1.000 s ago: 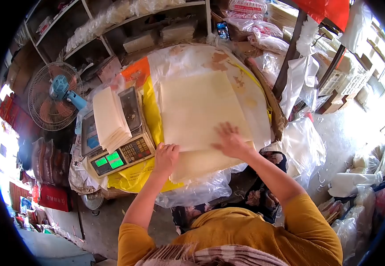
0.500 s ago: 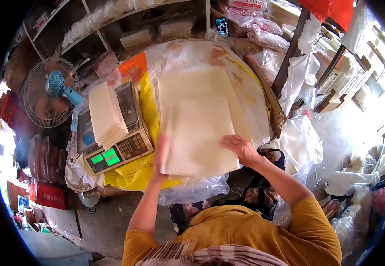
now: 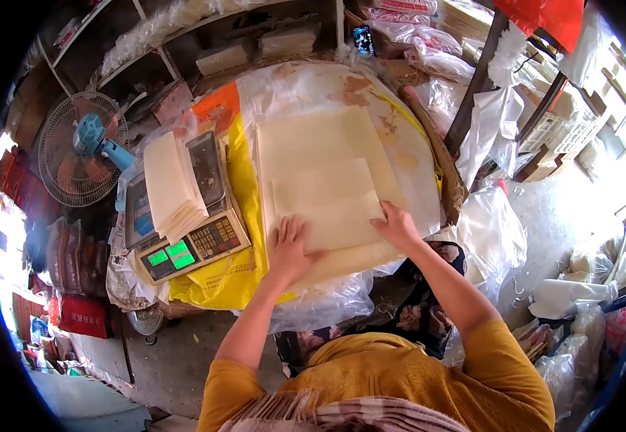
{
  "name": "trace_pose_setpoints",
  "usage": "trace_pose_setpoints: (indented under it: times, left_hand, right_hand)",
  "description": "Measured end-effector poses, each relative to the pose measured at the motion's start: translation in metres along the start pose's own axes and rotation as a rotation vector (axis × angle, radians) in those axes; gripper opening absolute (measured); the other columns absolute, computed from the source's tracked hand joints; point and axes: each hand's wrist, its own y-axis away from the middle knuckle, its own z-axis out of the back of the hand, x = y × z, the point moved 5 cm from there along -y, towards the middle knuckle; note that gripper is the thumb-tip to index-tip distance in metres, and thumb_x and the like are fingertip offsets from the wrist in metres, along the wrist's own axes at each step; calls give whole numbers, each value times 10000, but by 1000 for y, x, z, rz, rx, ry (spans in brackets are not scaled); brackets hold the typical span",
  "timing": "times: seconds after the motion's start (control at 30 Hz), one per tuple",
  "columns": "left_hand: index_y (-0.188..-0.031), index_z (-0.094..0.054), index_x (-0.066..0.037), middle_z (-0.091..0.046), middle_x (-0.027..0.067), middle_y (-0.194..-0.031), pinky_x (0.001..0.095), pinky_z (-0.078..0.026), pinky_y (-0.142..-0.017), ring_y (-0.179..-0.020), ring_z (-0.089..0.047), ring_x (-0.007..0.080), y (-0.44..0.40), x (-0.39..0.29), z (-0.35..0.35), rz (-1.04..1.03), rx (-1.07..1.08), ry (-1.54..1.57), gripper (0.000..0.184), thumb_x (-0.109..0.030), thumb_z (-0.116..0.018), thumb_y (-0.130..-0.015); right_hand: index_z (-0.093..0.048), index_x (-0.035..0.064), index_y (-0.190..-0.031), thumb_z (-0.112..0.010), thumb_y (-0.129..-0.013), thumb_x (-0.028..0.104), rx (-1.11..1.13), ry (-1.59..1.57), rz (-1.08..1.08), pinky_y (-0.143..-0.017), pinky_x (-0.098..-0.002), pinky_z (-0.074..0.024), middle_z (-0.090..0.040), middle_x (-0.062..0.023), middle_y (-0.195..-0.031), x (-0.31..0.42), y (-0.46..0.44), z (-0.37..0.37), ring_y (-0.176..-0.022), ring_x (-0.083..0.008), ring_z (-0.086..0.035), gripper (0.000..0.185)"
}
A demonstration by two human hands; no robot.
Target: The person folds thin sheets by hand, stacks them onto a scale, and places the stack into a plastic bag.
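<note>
My left hand (image 3: 291, 249) lies flat, fingers spread, on the near left part of a pale cream sheet (image 3: 327, 205), which looks like paper or thin film and appears folded. At the sheet's right edge my right hand (image 3: 397, 227) is closed, thumb and fingers pinching the edge. Beneath is a larger stack of cream sheets (image 3: 313, 137) on the covered round table. To the left, a folded bundle of similar sheets (image 3: 172, 183) rests on a digital scale (image 3: 212, 241) with lit green displays.
A fan (image 3: 82, 147) stands left of the scale. A yellow plastic sack (image 3: 241, 187) lies under the scale's edge. At the back are a phone (image 3: 363, 41) and plastic-wrapped packs (image 3: 439, 61). Clear plastic bags (image 3: 489, 230) hang at the right.
The near part of the top sheet has been folded, so it looks shorter front to back. My left hand moved from its left edge onto it; my right hand moved slightly back along its edge.
</note>
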Motion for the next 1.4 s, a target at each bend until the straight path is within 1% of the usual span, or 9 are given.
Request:
trace_pose_setpoints:
  times: [0.23,0.3,0.43,0.57,0.67,0.97,1.17,1.3,1.4]
  left_hand:
    - [-1233,-513,-42,-485,148,-1314,431,-283,-1070,-1253,-424,314,-10,17,4,-143,-26,-17,629,-354,-713,-724]
    - [-1066,-597,-31,-646,120,-1039,357,-435,-929,-1009,-612,232,-13,30,22,-277,-188,85,443,-193,-750,-684]
    - [-1052,-578,-5,-666,92,-887,250,-492,-669,-742,-614,94,-10,67,30,357,70,766,382,-123,-755,-735]
    - [-1168,-536,-19,-633,151,-1034,326,-501,-761,-890,-631,214,-37,51,37,585,-230,671,504,-236,-743,-764]
    - [-1244,-510,-39,-529,186,-1250,414,-424,-936,-1127,-535,296,-64,39,9,49,-431,61,554,-302,-700,-795]
    - [-1356,-426,-107,-377,149,-1402,539,-234,-1072,-1316,-336,287,-63,19,-15,86,-189,-175,545,-416,-490,-911]
    - [-1259,-498,-94,-541,152,-1160,524,-382,-940,-1121,-499,293,-59,-1,20,124,-38,-232,517,-429,-550,-869]
    - [-1024,-604,-51,-634,219,-849,449,-490,-733,-842,-618,384,-32,-21,4,64,169,343,383,-402,-573,-871]
    - [-1199,-544,-19,-610,173,-1132,364,-496,-819,-985,-620,259,-11,-24,-16,236,24,884,410,-195,-635,-840]
  right_hand:
    - [-323,122,-1409,-752,-696,344,233,476,506,-1124,-483,-195,-313,-165,-1456,38,6,4,-1377,-316,-232,861]
    - [-391,101,-1366,-727,-735,342,279,431,629,-1098,-442,-263,-371,-164,-1416,31,1,14,-1334,-302,-319,755]
    - [-567,62,-1176,-669,-785,434,378,-154,422,-970,-390,-418,-588,-177,-1168,-1,-4,25,-1149,-294,-536,549]
    - [-577,22,-895,-609,-857,389,98,-116,-100,-712,-420,-483,-629,-173,-774,-7,-30,18,-824,-325,-635,371]
    - [-567,23,-1059,-576,-875,383,65,233,-110,-715,-426,-495,-631,-180,-936,2,-47,8,-841,-343,-628,404]
    - [-281,94,-1428,-597,-849,366,-107,543,340,-1109,-494,-191,-226,-155,-1498,22,-40,-36,-1394,-323,-196,714]
    - [-385,71,-1379,-666,-823,274,-223,-79,-4,-952,-460,-422,-517,-203,-1268,18,-44,20,-1167,-321,-512,655]
    - [-502,4,-1188,-694,-800,128,206,-600,-475,-724,-319,-512,-610,-127,-995,24,1,-8,-889,-174,-603,450]
    - [-504,0,-1141,-687,-803,104,135,-1183,-247,-736,-314,-504,-605,-82,-954,40,3,-38,-894,-151,-591,398]
